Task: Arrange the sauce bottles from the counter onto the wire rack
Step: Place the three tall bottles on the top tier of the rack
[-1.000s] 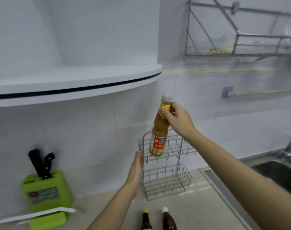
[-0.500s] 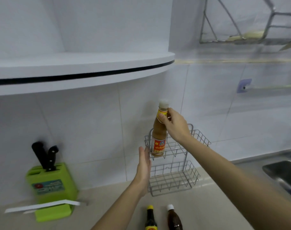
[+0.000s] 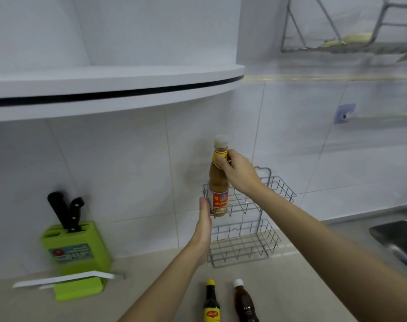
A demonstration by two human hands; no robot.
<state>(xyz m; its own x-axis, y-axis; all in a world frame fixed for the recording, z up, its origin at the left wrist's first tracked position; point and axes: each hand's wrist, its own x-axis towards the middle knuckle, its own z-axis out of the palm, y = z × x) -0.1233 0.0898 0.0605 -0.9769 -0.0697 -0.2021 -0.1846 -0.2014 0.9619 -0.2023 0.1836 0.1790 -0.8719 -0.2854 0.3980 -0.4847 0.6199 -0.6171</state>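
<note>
A two-tier wire rack (image 3: 267,201) stands on the counter against the tiled wall. My right hand (image 3: 238,173) grips the neck of a tan sauce bottle (image 3: 218,182) with a red label and a pale cap. The bottle stands upright with its base in the left end of the rack's top tier. My left hand (image 3: 204,226) is flat and open, pressed against the rack's left side just below the bottle. Two more bottles stand on the counter at the bottom edge: a dark one with a yellow cap (image 3: 211,302) and a brown one with a white cap (image 3: 244,303).
A green knife block (image 3: 76,249) with two black-handled knives stands at the left, with a white strip (image 3: 63,278) lying in front of it. A curved white shelf (image 3: 114,89) overhangs the wall. A steel sink (image 3: 397,238) lies at the right, and a metal wall rack (image 3: 351,43) hangs above.
My right hand has lowered the tan bottle from above the rack down into the left end of the top tier. My left hand has stayed against the rack's side.
</note>
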